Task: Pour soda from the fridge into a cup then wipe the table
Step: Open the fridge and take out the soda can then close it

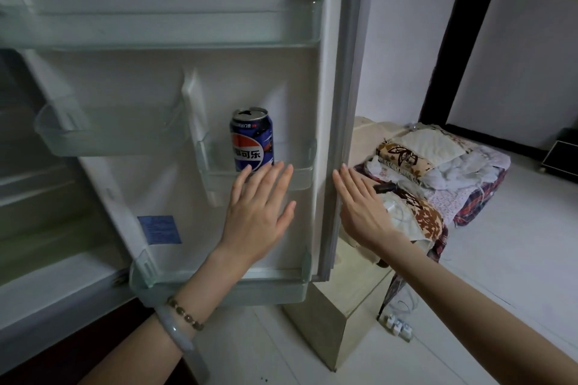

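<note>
From the head camera, the fridge door (281, 78) is standing wide open, its inner side facing the person. The soda can (252, 141), blue with a red, white and blue roundel, is standing upright in the small clear door bin (301, 176) on the right side of the door, at middle height. The left hand (259, 216) is hovering just below and in front of the can, palm toward the door, with fingers straight and slightly spread and grasping nothing. Its fingertips are overlapping the bin's front wall, though whether they are touching it cannot be told. The right hand (359, 206) is held out flat beside the door's outer edge, fingers straight and together, gripping nothing; contact with the edge cannot be told. A pale bangle (175, 327) and a bead bracelet (186, 314) are sitting on the left wrist. A blue label (159, 230) is showing on the lower door lining. To the right, folded fabrics (438, 162) are lying piled up, and a white power strip (398, 327) is lying on the floor.
</note>
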The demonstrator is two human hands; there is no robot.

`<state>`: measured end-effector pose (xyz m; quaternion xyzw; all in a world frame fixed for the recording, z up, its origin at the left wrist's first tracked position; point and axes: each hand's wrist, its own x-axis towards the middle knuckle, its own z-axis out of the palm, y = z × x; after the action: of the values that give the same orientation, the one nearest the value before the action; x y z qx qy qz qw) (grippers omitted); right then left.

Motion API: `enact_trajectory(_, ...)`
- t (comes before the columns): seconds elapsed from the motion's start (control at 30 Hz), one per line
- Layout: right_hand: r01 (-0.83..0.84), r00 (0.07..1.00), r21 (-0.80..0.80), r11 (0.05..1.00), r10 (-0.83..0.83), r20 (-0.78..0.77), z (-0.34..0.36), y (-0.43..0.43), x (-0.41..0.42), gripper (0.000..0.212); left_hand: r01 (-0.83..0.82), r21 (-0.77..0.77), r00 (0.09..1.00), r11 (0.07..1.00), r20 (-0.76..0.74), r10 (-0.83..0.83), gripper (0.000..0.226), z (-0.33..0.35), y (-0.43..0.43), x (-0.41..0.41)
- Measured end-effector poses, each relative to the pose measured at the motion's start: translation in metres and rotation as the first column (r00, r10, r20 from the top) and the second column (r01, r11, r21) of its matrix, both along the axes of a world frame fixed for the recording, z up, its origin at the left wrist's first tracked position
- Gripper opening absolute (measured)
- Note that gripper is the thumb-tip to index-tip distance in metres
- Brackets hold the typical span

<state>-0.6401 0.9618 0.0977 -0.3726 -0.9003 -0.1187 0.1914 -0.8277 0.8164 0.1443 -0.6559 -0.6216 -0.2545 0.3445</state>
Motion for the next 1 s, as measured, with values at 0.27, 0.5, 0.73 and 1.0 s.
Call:
enact_trajectory(0.27, -0.096, 0.994, 0.068, 0.993, 0.099, -0.041, -0.008, 0.006, 0.007, 0.081, 0.005, 0.081, 0.999, 0.997, -0.047, -0.001, 0.05, -0.007, 0.0, -0.002)
enact_trajectory(0.5, -0.163, 0.983, 0.197, 0.967, 0.176, -0.049, 0.01, 0.0, 0.016, 0.053, -0.031, 0.021, 0.999, 0.999, -0.043, 0.032, 0.051, -0.004, -0.008, 0.001)
enact_trajectory(0.73, -0.428, 0.801, 0.036, 0.903, 0.397, -0.448, 0.098, -0.034, 0.004, 0.042, 0.036, -0.041, 0.961, 0.998, 0.276, -0.024, 0.048, 0.035, -0.028, 0.007)
enact_trajectory(1.0, -0.602, 0.751, -0.3, 0.74, 0.396, -0.529, 0.159, -0.063, -0.059, 0.06, -0.105, -0.022, 0.699, 0.994, 0.71, 0.089, 0.083, 0.087, -0.016, -0.011)
